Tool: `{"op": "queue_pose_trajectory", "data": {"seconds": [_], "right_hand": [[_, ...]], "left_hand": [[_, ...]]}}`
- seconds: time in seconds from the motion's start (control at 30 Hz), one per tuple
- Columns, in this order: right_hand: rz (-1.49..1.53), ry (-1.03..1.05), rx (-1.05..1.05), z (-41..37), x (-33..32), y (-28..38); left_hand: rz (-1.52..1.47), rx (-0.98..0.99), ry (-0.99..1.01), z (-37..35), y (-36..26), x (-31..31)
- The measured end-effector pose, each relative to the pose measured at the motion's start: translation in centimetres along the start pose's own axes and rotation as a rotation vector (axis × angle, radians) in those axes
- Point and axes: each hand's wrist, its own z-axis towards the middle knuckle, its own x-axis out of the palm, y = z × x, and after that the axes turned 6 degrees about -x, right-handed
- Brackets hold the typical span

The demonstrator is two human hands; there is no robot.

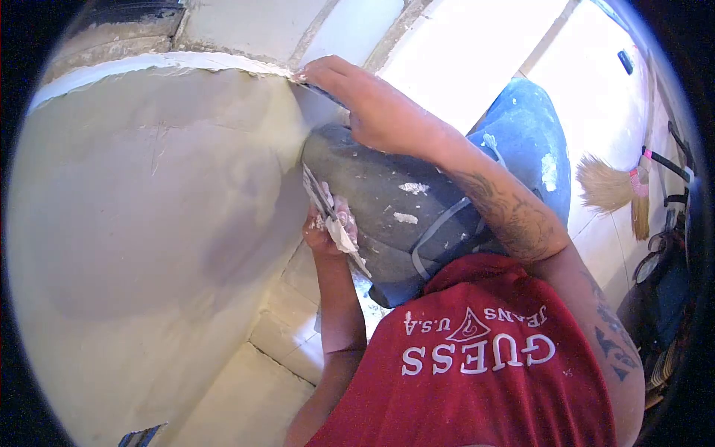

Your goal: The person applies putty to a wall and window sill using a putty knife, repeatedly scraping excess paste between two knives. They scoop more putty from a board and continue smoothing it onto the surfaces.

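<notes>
My left hand point(322, 223), smeared with white paste, is closed round a flat trowel point(356, 255) seen nearly edge-on. A lump of white putty point(341, 234) sits on its face. Higher up, my right hand point(350, 89) grips a thin, dark-edged scraper point(322, 94), mostly hidden under the fingers. Its fingertips are right at the end of a white putty strip point(171, 61), which runs along the edge of the smooth beige wall point(149, 186). Both hands are close to my bent knee, in dark trousers point(372, 182) spotted with dried putty.
A straw broom point(607, 184) with a pink binding lies at the right, near dark clutter point(666, 276). A small dark object point(625, 62) rests on the bright floor at upper right. Pale tiles point(287, 316) show below my left arm. A striped dark item point(141, 435) is at the bottom left.
</notes>
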Motion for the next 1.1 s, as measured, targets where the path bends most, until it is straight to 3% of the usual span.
{"op": "queue_pose_trajectory", "data": {"seconds": [0.1, 0.2, 0.4, 0.9, 1.0, 1.1], "right_hand": [[0.046, 0.074, 0.072, -0.6, -1.2, -0.3], [0.054, 0.019, 0.073, 0.2, -2.4, -0.2], [0.012, -0.093, -0.116, 3.5, -1.9, 2.1], [0.014, 0.128, 0.119, -0.6, -2.4, 0.2], [-0.036, -0.028, 0.029, 0.9, -3.0, 0.9], [0.134, -0.079, -0.116, 3.4, -4.4, 3.8]], "left_hand": [[0.067, 0.016, -0.012, -0.2, 0.1, 0.2], [0.114, 0.034, -0.019, -0.4, -0.1, -0.1], [-0.019, 0.025, -0.053, 0.3, 0.2, 1.0], [-0.048, 0.006, 0.007, 0.8, -0.1, 1.1], [-0.044, -0.002, 0.024, 0.8, -0.1, 1.2], [-0.045, -0.016, 0.035, 0.8, -0.3, 1.0]]}}
